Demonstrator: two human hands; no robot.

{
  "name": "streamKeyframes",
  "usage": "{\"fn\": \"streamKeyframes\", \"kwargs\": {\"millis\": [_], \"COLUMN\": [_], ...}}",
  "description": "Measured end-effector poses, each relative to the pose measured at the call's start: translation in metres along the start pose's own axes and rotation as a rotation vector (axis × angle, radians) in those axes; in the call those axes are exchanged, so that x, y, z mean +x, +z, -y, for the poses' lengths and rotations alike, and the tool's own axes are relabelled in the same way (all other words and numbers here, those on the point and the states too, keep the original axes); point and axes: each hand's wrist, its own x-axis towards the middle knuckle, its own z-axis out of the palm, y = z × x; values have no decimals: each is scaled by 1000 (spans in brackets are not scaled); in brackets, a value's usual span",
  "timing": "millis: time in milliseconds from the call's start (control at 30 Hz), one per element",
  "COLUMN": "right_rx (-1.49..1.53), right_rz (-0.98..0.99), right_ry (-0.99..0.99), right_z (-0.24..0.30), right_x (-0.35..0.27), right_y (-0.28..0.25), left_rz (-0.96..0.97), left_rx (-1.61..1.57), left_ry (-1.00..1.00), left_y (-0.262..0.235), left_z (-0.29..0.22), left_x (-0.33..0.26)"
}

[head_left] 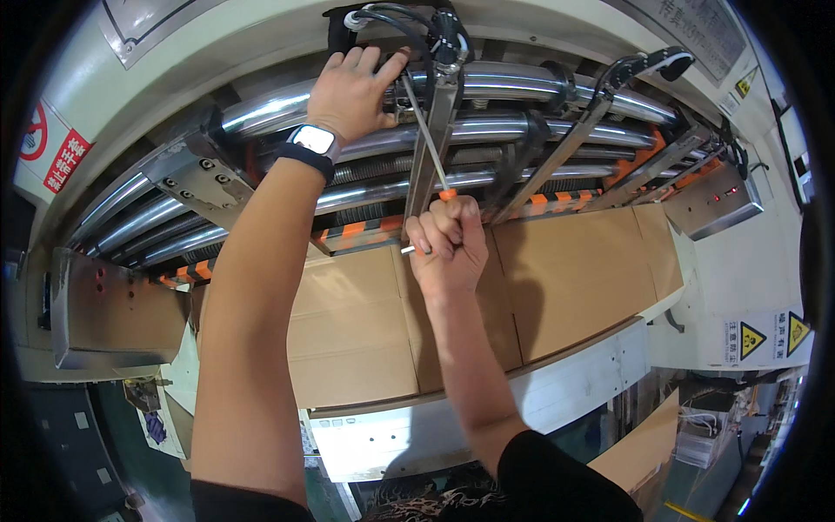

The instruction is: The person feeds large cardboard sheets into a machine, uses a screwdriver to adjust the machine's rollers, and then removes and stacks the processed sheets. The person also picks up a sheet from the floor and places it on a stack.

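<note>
My right hand (450, 239) is closed in a fist round the orange grip of a T-handle hex key (426, 135). Its long steel shaft slants up and left, and a short metal stub shows at the left of the fist. The shaft's far end reaches a bracket beside an upright metal bar (432, 143); the exact contact is too small to make out. My left hand (352, 91) rests on the upper steel roller (270, 111), fingers spread and the index finger close to the shaft's far end. Its fingertips are partly hidden behind the roller.
Flat brown cardboard (348, 326) lies beneath the rollers, above a white metal beam (583, 374). Black cables (396, 17) loop over the bar's top. Another slanted bar (557, 157) stands to the right. Metal boxes (122, 309) flank the machine; orange-black striping (548, 202) runs along it.
</note>
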Motion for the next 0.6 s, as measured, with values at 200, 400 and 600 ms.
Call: {"fn": "streamKeyframes", "kwargs": {"millis": [200,400,600], "right_rx": [-701,-1912,-1933], "right_rz": [-26,431,454], "right_ry": [-47,-110,50], "right_z": [-30,17,38], "right_x": [-8,8,15], "right_y": [10,-6,17], "left_rz": [-8,-17,-17], "left_rx": [-15,20,-35], "left_ry": [24,11,81], "left_y": [1,-8,-20], "left_z": [-5,-11,0], "left_x": [2,0,-4]}}
